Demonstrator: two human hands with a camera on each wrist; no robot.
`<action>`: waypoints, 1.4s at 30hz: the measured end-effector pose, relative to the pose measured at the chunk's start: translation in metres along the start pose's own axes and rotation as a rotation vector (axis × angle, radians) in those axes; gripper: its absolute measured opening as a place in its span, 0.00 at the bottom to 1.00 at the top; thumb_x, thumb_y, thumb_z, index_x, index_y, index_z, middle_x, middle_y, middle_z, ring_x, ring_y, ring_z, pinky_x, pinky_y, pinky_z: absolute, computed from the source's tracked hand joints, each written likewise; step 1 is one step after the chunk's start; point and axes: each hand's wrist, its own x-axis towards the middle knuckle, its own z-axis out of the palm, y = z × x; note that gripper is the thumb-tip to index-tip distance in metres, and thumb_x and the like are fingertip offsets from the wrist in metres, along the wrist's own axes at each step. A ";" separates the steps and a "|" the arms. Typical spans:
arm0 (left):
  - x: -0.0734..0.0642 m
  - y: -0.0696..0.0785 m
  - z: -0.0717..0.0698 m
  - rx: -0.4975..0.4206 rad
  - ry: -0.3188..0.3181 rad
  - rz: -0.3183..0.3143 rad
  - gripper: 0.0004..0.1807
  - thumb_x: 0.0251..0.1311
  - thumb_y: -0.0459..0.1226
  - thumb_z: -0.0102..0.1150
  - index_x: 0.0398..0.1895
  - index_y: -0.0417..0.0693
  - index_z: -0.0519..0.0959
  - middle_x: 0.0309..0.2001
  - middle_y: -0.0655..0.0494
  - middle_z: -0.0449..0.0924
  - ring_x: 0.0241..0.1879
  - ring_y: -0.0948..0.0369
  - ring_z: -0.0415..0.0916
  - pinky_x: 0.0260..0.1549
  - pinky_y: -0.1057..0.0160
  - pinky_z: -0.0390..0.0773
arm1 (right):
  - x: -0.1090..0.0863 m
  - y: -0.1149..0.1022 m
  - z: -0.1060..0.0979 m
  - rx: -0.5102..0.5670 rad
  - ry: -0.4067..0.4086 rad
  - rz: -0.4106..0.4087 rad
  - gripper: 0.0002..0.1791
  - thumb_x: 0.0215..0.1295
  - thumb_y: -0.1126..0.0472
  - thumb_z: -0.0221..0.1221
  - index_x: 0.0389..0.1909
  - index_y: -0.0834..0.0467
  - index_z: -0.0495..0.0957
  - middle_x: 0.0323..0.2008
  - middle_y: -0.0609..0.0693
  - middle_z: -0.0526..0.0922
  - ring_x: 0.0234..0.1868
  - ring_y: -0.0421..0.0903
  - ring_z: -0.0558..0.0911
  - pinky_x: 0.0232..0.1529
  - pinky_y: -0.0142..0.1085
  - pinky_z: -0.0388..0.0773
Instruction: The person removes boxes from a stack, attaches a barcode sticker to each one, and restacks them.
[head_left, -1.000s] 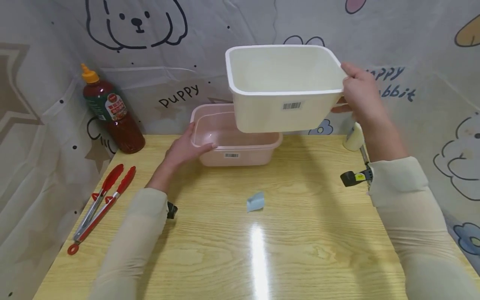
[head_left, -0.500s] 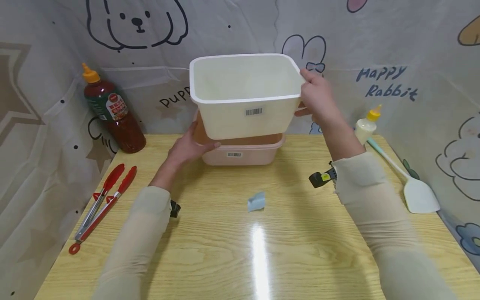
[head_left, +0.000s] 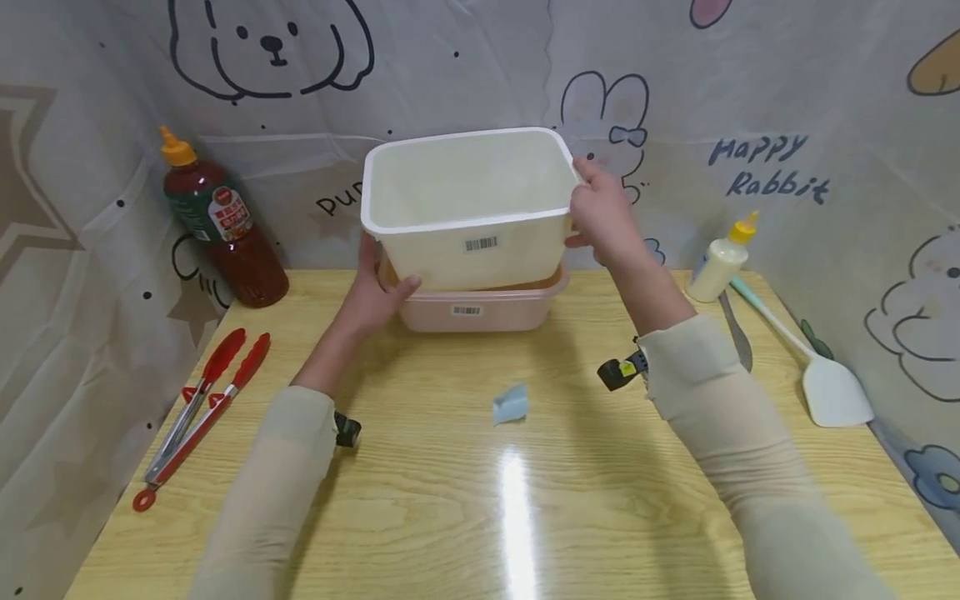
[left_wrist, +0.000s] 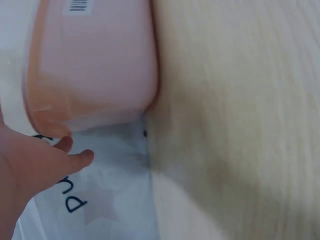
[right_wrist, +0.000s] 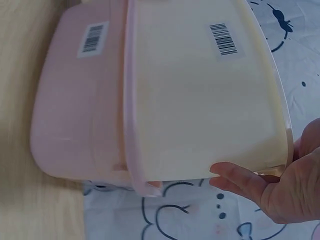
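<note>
A white plastic storage bin (head_left: pixel 420 254) is tilted, its lower part inside a pink plastic storage bin (head_left: pixel 480 321) that stands on the table. My right hand (head_left: pixel 607 212) grips the white bin's right end, thumb at the rim and fingers underneath; the right wrist view shows these fingers (right_wrist: pixel 240 180) against its end. At the left end of both bins, my left hand (head_left: pixel 367 292) holds the pink bin's rim, with the thumb at the front. Two fingertips (left_wrist: pixel 82 159) show outside the pink bin's end in the left wrist view; the rest of that grip is partly hidden.
Red-tipped tongs (head_left: pixel 198 412) lie at the left, before a red sauce bottle (head_left: pixel 225 225). On the right are a yellow-capped bottle (head_left: pixel 720 262), a knife-like blade (head_left: pixel 737 333) and a white spatula (head_left: pixel 832 387). A blue scrap (head_left: pixel 510 404) lies mid-table.
My right hand has brought the white bin left and down into the pink bin. My left hand has stayed at the pink bin's left end.
</note>
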 end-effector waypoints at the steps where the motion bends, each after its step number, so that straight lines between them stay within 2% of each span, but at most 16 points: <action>1: -0.001 0.003 0.000 -0.042 0.009 0.039 0.64 0.57 0.64 0.64 0.81 0.69 0.26 0.84 0.53 0.32 0.82 0.51 0.37 0.79 0.45 0.45 | 0.000 0.002 0.002 -0.004 -0.003 -0.002 0.34 0.77 0.62 0.38 0.81 0.43 0.50 0.70 0.54 0.73 0.58 0.56 0.81 0.55 0.55 0.83; 4: -0.003 0.016 0.000 -0.173 0.028 0.141 0.65 0.51 0.73 0.58 0.83 0.63 0.33 0.84 0.53 0.36 0.82 0.51 0.39 0.79 0.44 0.45 | -0.001 0.009 0.006 0.003 -0.002 0.004 0.34 0.75 0.63 0.38 0.81 0.45 0.50 0.69 0.56 0.73 0.58 0.57 0.81 0.54 0.56 0.83; 6: -0.007 0.025 0.000 -0.219 0.035 0.162 0.66 0.49 0.76 0.55 0.83 0.59 0.35 0.84 0.52 0.38 0.82 0.51 0.40 0.79 0.44 0.47 | -0.002 0.014 0.009 0.003 0.000 0.009 0.34 0.75 0.64 0.38 0.81 0.47 0.53 0.68 0.57 0.74 0.60 0.57 0.81 0.53 0.56 0.83; 9: -0.012 0.036 0.000 -0.229 0.055 0.157 0.62 0.56 0.72 0.53 0.83 0.53 0.37 0.84 0.49 0.40 0.82 0.51 0.40 0.79 0.47 0.47 | -0.004 0.021 0.013 0.000 0.005 0.033 0.32 0.75 0.63 0.39 0.80 0.48 0.55 0.69 0.57 0.73 0.63 0.58 0.79 0.54 0.56 0.83; 13: -0.017 0.042 -0.002 -0.204 0.087 0.114 0.49 0.70 0.60 0.51 0.84 0.54 0.38 0.83 0.49 0.42 0.82 0.50 0.44 0.79 0.48 0.49 | -0.006 0.030 0.016 0.002 0.003 0.045 0.28 0.76 0.61 0.40 0.76 0.49 0.61 0.68 0.57 0.74 0.63 0.59 0.79 0.55 0.55 0.83; 17: -0.017 0.039 -0.006 -0.171 0.088 0.033 0.43 0.74 0.53 0.51 0.83 0.63 0.40 0.83 0.51 0.45 0.80 0.48 0.52 0.77 0.46 0.54 | -0.006 0.041 0.020 0.003 0.004 0.021 0.29 0.77 0.60 0.39 0.77 0.50 0.60 0.69 0.58 0.73 0.64 0.59 0.78 0.55 0.54 0.83; 19: -0.016 0.036 -0.009 -0.159 0.080 -0.003 0.42 0.75 0.51 0.52 0.83 0.64 0.41 0.82 0.50 0.47 0.79 0.46 0.54 0.76 0.46 0.57 | -0.005 0.049 0.021 -0.008 0.006 0.004 0.30 0.77 0.59 0.40 0.79 0.51 0.56 0.73 0.58 0.69 0.67 0.58 0.77 0.56 0.52 0.83; 22: -0.015 0.035 -0.012 -0.126 0.059 -0.039 0.40 0.76 0.45 0.50 0.83 0.60 0.42 0.82 0.49 0.48 0.80 0.48 0.51 0.77 0.48 0.57 | -0.005 0.059 0.024 -0.073 0.030 -0.035 0.31 0.77 0.57 0.41 0.80 0.52 0.55 0.75 0.58 0.67 0.66 0.54 0.77 0.56 0.48 0.84; 23: -0.015 0.034 -0.013 -0.116 0.050 -0.050 0.40 0.77 0.44 0.50 0.83 0.58 0.42 0.82 0.48 0.47 0.80 0.48 0.50 0.77 0.48 0.56 | -0.006 0.062 0.025 -0.104 0.047 -0.056 0.31 0.77 0.57 0.42 0.79 0.53 0.57 0.74 0.58 0.68 0.63 0.51 0.79 0.54 0.45 0.85; 25: -0.015 0.034 -0.015 -0.085 0.028 -0.088 0.40 0.77 0.44 0.50 0.83 0.58 0.42 0.82 0.49 0.46 0.80 0.47 0.51 0.76 0.47 0.60 | -0.006 0.068 0.027 -0.180 0.083 -0.095 0.29 0.76 0.57 0.42 0.76 0.54 0.64 0.68 0.58 0.75 0.46 0.46 0.84 0.41 0.36 0.86; 28: -0.013 0.030 -0.015 -0.063 0.000 -0.137 0.40 0.76 0.45 0.50 0.83 0.61 0.42 0.82 0.50 0.45 0.78 0.44 0.54 0.71 0.43 0.66 | -0.007 0.075 0.031 -0.266 0.145 -0.162 0.27 0.74 0.56 0.44 0.71 0.55 0.72 0.59 0.58 0.83 0.23 0.43 0.73 0.23 0.32 0.75; 30: -0.011 0.022 -0.015 -0.076 -0.010 -0.154 0.40 0.76 0.46 0.51 0.83 0.63 0.42 0.82 0.51 0.46 0.76 0.43 0.58 0.68 0.42 0.71 | -0.007 0.080 0.034 -0.291 0.169 -0.192 0.28 0.74 0.55 0.44 0.72 0.55 0.71 0.60 0.58 0.83 0.24 0.44 0.76 0.26 0.35 0.78; 33: -0.005 0.006 -0.014 -0.104 -0.007 -0.152 0.40 0.75 0.47 0.53 0.83 0.68 0.43 0.82 0.54 0.47 0.76 0.45 0.60 0.67 0.43 0.72 | -0.008 0.087 0.036 -0.282 0.182 -0.202 0.27 0.74 0.53 0.46 0.71 0.56 0.71 0.61 0.58 0.82 0.41 0.50 0.84 0.41 0.43 0.86; 35: -0.003 -0.004 -0.013 -0.111 -0.007 -0.146 0.41 0.74 0.49 0.54 0.82 0.71 0.44 0.82 0.57 0.47 0.75 0.46 0.61 0.67 0.45 0.72 | -0.009 0.091 0.036 -0.268 0.172 -0.190 0.27 0.74 0.52 0.46 0.70 0.55 0.71 0.60 0.59 0.82 0.52 0.53 0.83 0.50 0.48 0.85; 38: -0.002 -0.012 -0.013 -0.109 -0.004 -0.143 0.41 0.73 0.51 0.55 0.82 0.74 0.44 0.82 0.60 0.45 0.74 0.46 0.63 0.68 0.46 0.72 | -0.008 0.096 0.036 -0.264 0.156 -0.176 0.28 0.73 0.51 0.47 0.70 0.56 0.71 0.58 0.60 0.83 0.49 0.55 0.83 0.47 0.49 0.86; 42: -0.003 -0.013 -0.012 -0.119 -0.011 -0.148 0.43 0.72 0.49 0.57 0.82 0.70 0.45 0.83 0.60 0.43 0.75 0.47 0.63 0.67 0.47 0.73 | -0.008 0.102 0.036 -0.280 0.136 -0.184 0.29 0.74 0.50 0.47 0.73 0.55 0.69 0.62 0.60 0.81 0.51 0.55 0.83 0.47 0.49 0.85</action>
